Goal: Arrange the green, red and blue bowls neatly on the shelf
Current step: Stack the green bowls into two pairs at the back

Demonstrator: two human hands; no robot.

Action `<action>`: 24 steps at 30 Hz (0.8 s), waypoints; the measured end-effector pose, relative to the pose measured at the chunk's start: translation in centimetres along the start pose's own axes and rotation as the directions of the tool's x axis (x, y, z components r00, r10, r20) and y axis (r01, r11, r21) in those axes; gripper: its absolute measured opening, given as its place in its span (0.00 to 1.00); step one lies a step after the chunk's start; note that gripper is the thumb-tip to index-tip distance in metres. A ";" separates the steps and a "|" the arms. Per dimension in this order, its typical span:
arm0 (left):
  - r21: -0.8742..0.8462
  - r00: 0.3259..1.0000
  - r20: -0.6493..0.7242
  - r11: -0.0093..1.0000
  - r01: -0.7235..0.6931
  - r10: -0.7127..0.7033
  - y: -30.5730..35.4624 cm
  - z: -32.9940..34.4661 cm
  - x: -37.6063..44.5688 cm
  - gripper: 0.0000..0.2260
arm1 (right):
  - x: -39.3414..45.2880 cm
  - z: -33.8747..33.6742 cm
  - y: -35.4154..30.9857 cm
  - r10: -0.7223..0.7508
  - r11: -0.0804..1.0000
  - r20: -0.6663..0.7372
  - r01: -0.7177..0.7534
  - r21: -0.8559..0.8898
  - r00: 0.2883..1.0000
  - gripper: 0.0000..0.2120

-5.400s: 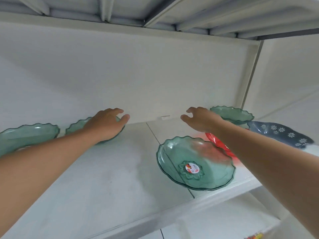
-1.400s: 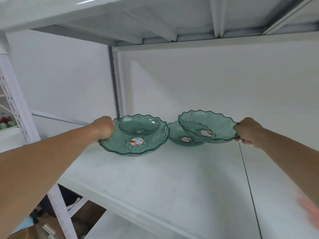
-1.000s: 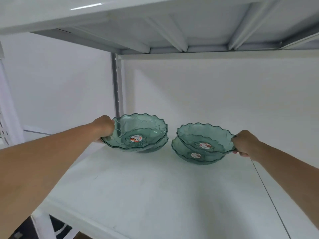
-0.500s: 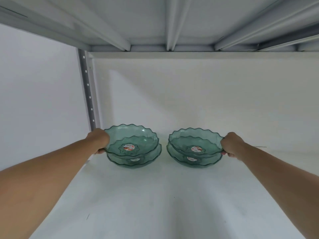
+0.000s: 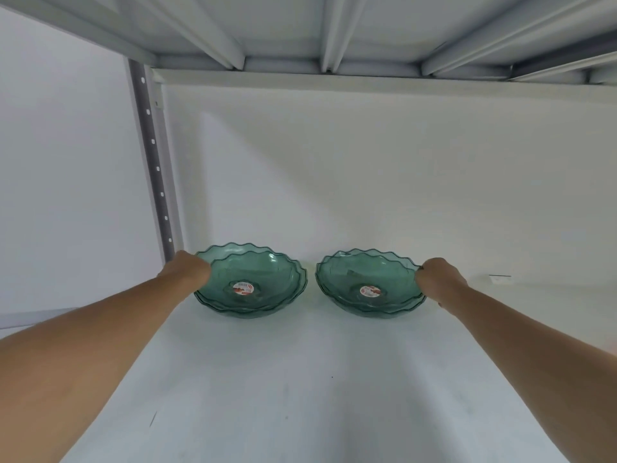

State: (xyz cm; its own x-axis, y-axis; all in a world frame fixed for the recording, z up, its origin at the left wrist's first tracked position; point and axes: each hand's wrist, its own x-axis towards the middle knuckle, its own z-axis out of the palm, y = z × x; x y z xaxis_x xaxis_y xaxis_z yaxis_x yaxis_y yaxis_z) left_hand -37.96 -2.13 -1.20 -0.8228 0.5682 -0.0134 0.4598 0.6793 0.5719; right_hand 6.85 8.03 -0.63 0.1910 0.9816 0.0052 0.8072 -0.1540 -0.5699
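Note:
Two stacks of translucent green scalloped bowls stand side by side near the back of the white shelf (image 5: 300,379). The left stack (image 5: 263,279) holds two nested bowls, with a round red sticker in the top one. My left hand (image 5: 188,270) is closed on its left rim. The right stack (image 5: 360,279) is also two nested bowls with a sticker. My right hand (image 5: 437,279) grips its right rim. Both stacks rest on the shelf board. No red or blue bowl is in view.
A grey perforated upright (image 5: 152,162) rises at the back left corner. The underside of the upper shelf (image 5: 317,28), with ribs, hangs overhead. A white back panel (image 5: 367,178) closes the rear. A small tag (image 5: 499,278) sits at the back right.
Since one second ago both hands lowered the upper green bowls into the lower ones, so the nested stacks now sit flatter on the shelf. The view has shifted to face the stacks squarely.

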 end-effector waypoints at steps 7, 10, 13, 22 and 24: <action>-0.071 0.999 0.039 0.997 0.019 -0.016 -1.2 2.5 0.0 0.30 | -0.2 1.0 1.7 -0.018 0.994 -0.021 0.015 -0.105 1.000 0.09; -0.064 0.989 -0.019 0.987 -0.144 0.143 -1.1 1.8 -0.9 0.34 | 0.2 0.9 1.9 -0.043 0.997 0.000 0.043 -0.066 0.999 0.20; -0.065 0.929 -0.088 0.929 -0.364 0.358 -0.1 -0.1 -2.5 0.35 | 0.0 -0.2 1.2 -0.111 0.994 -0.009 0.110 -0.023 0.994 0.33; -0.120 0.703 0.034 0.701 -0.703 0.710 6.4 -1.3 -10.1 0.35 | -5.1 -3.7 -0.2 -0.282 0.934 -0.007 0.273 -0.229 0.959 0.37; -0.127 0.651 0.106 0.660 -0.741 0.752 7.1 0.3 -12.2 0.36 | -6.0 -4.2 0.9 -0.260 0.936 -0.033 0.243 -0.254 0.965 0.37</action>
State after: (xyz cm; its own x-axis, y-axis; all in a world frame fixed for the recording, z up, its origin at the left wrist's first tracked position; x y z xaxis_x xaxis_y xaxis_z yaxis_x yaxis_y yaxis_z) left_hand -24.59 -4.07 2.75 -0.1548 0.9296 0.3345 0.8702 -0.0320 0.4916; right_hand 8.77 1.56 2.25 -0.0068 0.9836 0.1803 0.9439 0.0658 -0.3237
